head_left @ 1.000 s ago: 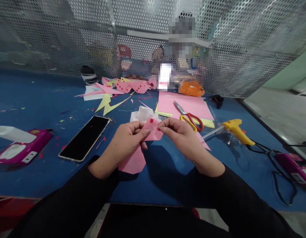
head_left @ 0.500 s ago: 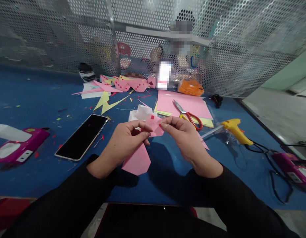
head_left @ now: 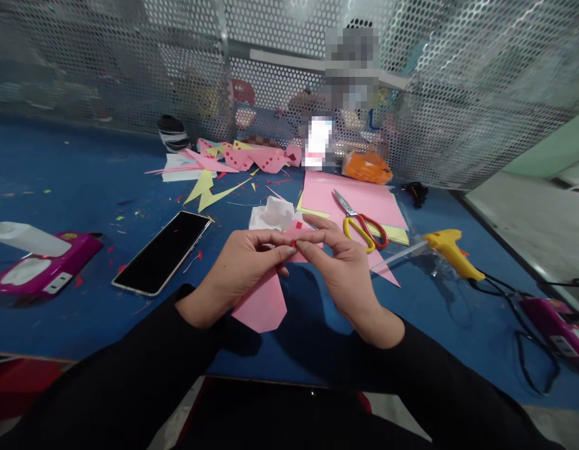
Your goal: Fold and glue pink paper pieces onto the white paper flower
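Observation:
My left hand (head_left: 249, 269) is closed on a folded pink paper piece (head_left: 263, 306), whose lower end hangs below the palm. A red square (head_left: 299, 225) shows on its upper part, beyond the fingertips. My right hand (head_left: 340, 269) pinches a tiny red paper bit (head_left: 293, 244) between thumb and forefinger, right against the pink paper. Both hands' fingertips meet there, and they hide most of the paper's middle. Just beyond lies a crumpled white paper (head_left: 273, 214). To the right are scissors (head_left: 364, 225) with red and yellow handles, lying on pink sheets (head_left: 355, 200).
A black phone (head_left: 160, 253) and a purple power strip (head_left: 48, 262) lie at left. At right, a yellow glue gun (head_left: 451, 250) trails its cord. Pink spotted paper shapes (head_left: 261, 157), yellow scraps (head_left: 202, 194) and an orange packet (head_left: 366, 167) lie before the perforated metal screen (head_left: 270, 81).
My right hand has moved left, bringing its fingertips against the left hand's and over the pink paper. The view has shifted slightly, so the table things appear moved a little right.

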`<state>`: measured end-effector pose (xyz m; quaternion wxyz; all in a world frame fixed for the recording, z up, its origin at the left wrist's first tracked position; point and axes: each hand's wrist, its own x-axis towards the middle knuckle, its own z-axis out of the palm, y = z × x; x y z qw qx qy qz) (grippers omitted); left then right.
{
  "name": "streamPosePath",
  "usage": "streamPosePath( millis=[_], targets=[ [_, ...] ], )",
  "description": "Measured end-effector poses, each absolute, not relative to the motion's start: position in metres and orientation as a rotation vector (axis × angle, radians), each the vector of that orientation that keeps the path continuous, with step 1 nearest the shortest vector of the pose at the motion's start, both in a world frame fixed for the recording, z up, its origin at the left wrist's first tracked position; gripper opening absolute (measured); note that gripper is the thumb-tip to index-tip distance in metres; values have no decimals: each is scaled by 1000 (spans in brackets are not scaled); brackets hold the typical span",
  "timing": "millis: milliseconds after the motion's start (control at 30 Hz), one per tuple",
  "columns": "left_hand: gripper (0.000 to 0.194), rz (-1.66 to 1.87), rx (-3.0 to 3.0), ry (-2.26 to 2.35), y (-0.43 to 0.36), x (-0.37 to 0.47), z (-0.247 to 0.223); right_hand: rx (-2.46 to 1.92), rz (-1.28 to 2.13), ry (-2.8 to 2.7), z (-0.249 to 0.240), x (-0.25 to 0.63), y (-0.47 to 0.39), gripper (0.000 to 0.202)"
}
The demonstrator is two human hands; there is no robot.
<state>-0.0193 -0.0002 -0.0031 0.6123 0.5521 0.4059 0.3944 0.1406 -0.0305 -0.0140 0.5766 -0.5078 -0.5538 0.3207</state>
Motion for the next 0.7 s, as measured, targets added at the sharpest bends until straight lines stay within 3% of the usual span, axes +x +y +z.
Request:
streamPosePath(
  millis=[700],
  targets=[
    [21,877,1529,1010,-1,-20,0,-1245,279,-1556,-6,153,-29,8]
  ],
)
